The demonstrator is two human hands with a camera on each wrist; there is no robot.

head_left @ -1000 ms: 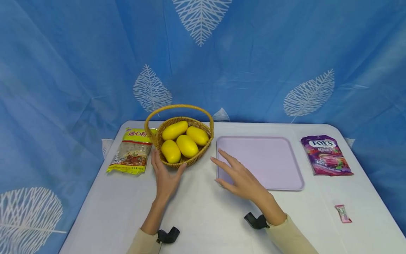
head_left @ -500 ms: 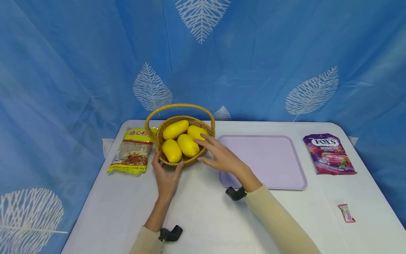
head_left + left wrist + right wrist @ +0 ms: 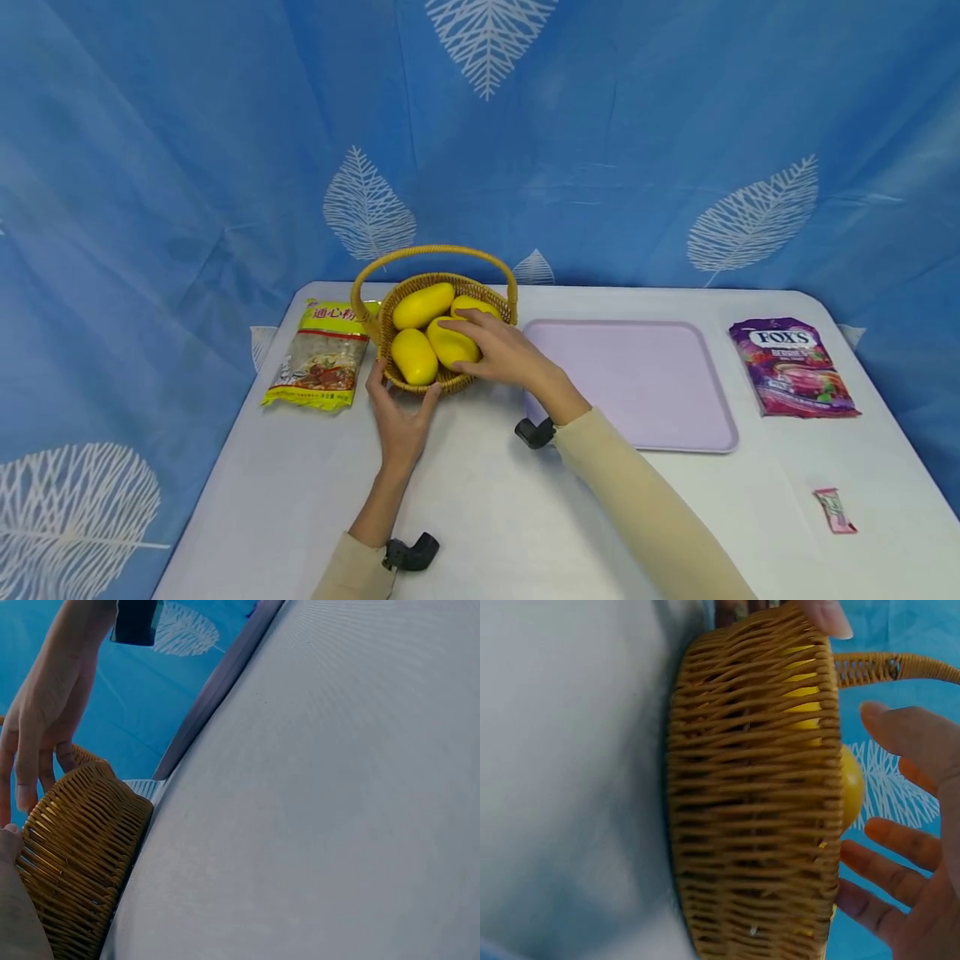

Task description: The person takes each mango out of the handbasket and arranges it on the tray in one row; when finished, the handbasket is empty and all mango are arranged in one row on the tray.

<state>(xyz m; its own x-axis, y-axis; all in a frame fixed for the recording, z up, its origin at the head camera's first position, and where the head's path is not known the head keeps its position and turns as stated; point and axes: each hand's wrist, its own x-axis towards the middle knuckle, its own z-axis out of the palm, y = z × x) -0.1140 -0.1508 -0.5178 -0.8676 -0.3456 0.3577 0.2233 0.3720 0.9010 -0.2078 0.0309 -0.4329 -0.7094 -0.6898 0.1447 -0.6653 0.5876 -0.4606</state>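
Well apart from the basket, to its near right, a small wrapped sweet is being carried by the white surface. The basket's near-left wall is being touched by the left hand, its thumb and fingers being held wide apart along the wicker; no fruit is being held by it. Just right of the basket, a lilac tray is being partly covered at its near-left corner by the right arm.

The basket's right rim is being crossed by the right hand, and its fingers are being held spread over the near-right fruit inside, thumb to the near side, fingers to the far. Gaps are being shown in the right wrist view, so no firm hold is being seen; light contact cannot be told. The coming move seems to be decided by this bracketing from the basket's right, the right hand being the nearer. That fruit's long axis is being too much hidden to be told.

At the basket's back, a left fruit is being seen lying crosswise, and a right fruit is being partly hidden.
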